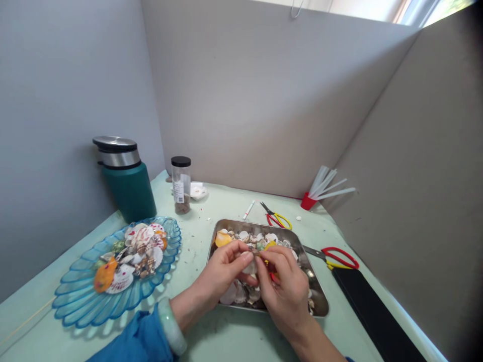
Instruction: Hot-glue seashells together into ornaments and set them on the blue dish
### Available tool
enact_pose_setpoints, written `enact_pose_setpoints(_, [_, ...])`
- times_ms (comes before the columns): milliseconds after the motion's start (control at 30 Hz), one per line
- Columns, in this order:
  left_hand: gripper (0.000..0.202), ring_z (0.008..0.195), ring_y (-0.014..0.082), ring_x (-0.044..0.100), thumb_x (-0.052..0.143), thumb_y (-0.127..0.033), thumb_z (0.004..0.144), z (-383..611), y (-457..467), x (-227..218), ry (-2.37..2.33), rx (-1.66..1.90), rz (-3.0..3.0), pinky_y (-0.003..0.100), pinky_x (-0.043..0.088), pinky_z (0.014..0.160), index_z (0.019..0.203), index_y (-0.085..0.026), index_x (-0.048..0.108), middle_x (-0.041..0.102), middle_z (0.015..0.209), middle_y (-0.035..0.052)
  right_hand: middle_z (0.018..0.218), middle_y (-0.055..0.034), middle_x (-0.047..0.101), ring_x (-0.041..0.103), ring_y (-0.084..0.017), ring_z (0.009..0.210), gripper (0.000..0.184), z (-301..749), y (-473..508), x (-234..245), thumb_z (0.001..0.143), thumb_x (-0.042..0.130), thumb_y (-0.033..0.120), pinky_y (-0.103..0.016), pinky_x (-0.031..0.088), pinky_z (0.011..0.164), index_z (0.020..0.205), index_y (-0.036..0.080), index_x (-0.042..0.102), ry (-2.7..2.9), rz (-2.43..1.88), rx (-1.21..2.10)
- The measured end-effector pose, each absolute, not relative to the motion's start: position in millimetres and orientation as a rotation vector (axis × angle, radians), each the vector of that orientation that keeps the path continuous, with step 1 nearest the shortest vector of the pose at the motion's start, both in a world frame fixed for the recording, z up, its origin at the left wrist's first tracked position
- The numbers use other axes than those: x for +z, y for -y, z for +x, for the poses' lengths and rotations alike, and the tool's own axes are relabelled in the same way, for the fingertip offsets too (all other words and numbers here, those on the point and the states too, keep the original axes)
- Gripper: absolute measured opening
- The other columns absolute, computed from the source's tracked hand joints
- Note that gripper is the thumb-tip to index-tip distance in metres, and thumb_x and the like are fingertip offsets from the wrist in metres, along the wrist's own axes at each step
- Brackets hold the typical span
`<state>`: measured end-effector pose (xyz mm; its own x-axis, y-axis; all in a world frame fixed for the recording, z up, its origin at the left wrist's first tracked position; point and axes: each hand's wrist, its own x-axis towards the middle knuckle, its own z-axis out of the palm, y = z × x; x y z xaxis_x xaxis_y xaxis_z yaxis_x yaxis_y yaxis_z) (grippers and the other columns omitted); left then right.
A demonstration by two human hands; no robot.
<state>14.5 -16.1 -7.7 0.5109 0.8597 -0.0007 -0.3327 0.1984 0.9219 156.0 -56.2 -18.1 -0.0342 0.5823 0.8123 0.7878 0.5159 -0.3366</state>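
Both hands meet over a steel tray (222, 229) filled with several seashells. My left hand (222, 274) pinches a small shell (253, 255) between thumb and fingertips. My right hand (283, 284) is closed too, its fingertips touching the same small shell; something red and yellow shows under its fingers, too hidden to name. An orange shell (222, 239) lies in the tray's far left corner. A pale green bangle (171, 327) and a blue sleeve (139, 339) cover my left wrist.
A blue glass dish (75, 296) with several shells sits at left. Behind it stand a teal flask (126, 181) and a clear jar (181, 185). Small scissors (277, 217), red-handled scissors (335, 257), a black case (373, 317) and a red holder with white sticks (320, 193) lie right. Grey partitions enclose the table.
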Motion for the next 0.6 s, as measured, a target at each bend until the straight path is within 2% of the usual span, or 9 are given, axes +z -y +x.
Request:
enact_pose_setpoints(333, [0.028, 0.068, 0.0124, 0.054, 0.070, -0.037, 0.072, 13.8, 18.4, -3.6, -0.588, 0.892, 1.056, 0.030, 0.053, 0.065, 0.079, -0.014, 0.055, 0.055, 0.073, -0.0008, 0.091, -0.0083, 0.058, 0.060, -0.018, 0.080, 0.020, 156.1, 56.1, -19.8, 0.082, 0.058, 0.007, -0.032, 0.052, 0.068, 0.099, 0.017, 0.059, 1.724, -1.113, -0.328])
enact_pose_setpoints(600, [0.025, 0.074, 0.0134, 0.053, 0.061, -0.038, 0.081, 12.1, 20.4, -0.6, -0.570, 0.899, 1.098, 0.031, 0.053, 0.069, 0.080, -0.014, 0.055, 0.055, 0.077, 0.0005, 0.092, -0.0098, 0.059, 0.059, -0.018, 0.081, 0.024, 156.7, 56.4, -21.4, 0.080, 0.061, 0.004, -0.033, 0.052, 0.069, 0.101, 0.015, 0.059, 1.740, -1.077, -0.399])
